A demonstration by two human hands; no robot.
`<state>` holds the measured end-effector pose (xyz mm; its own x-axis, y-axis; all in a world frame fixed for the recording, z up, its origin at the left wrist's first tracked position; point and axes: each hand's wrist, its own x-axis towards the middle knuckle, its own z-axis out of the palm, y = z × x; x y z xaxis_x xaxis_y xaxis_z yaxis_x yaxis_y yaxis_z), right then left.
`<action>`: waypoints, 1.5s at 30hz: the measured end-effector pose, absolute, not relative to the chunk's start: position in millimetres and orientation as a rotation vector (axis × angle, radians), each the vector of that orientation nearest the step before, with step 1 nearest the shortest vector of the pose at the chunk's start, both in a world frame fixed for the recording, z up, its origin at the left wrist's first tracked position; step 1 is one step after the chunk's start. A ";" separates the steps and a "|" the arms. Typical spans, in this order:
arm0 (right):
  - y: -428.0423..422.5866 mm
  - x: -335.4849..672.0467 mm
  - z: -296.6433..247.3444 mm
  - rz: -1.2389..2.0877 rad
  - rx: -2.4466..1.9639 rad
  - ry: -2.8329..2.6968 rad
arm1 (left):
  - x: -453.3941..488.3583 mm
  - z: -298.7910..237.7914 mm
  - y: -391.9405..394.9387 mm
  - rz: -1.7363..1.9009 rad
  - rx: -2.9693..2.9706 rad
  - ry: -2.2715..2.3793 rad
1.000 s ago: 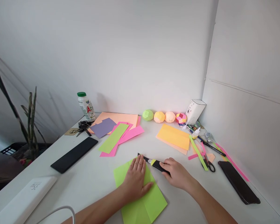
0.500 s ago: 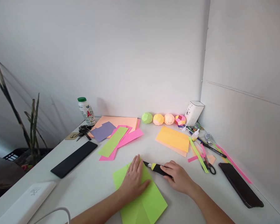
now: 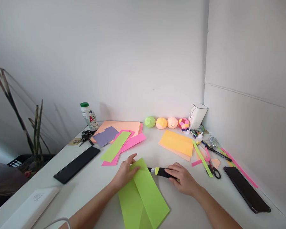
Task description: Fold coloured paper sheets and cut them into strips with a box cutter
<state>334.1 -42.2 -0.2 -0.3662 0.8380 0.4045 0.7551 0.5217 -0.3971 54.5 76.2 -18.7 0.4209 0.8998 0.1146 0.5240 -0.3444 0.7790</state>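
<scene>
From my remote post I am seeing the left hand (image 3: 124, 174) resting at the upper left edge of the folded green paper (image 3: 149, 190), which is lying on the white table (image 3: 85, 182) between the forearms. Its thumb is touching the paper and its fingers are curving, but whether they are pinching it, I cannot tell. The right hand (image 3: 183, 180) is gripping the utility knife (image 3: 162, 172) by its handle. The blade is pointing at the paper's right edge; its tip is hiding there.
</scene>
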 end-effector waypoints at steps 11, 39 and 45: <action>-38.6 339.0 -1.8 0.074 -1.359 -2.147 | 27.5 -4.2 112.3 1.218 1.419 1.268; -28.8 370.0 -21.8 -0.232 -2.035 -1.726 | 41.7 13.5 32.8 -0.346 2.501 0.811; -31.3 351.8 -15.2 -0.079 -1.820 -1.726 | 56.5 -27.3 37.9 0.074 2.585 0.678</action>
<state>351.8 -31.3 -15.2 0.1432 0.8827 0.4476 0.9197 0.0483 -0.3896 56.5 37.9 -27.3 0.8770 0.4763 -0.0639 0.4515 -0.7710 0.4492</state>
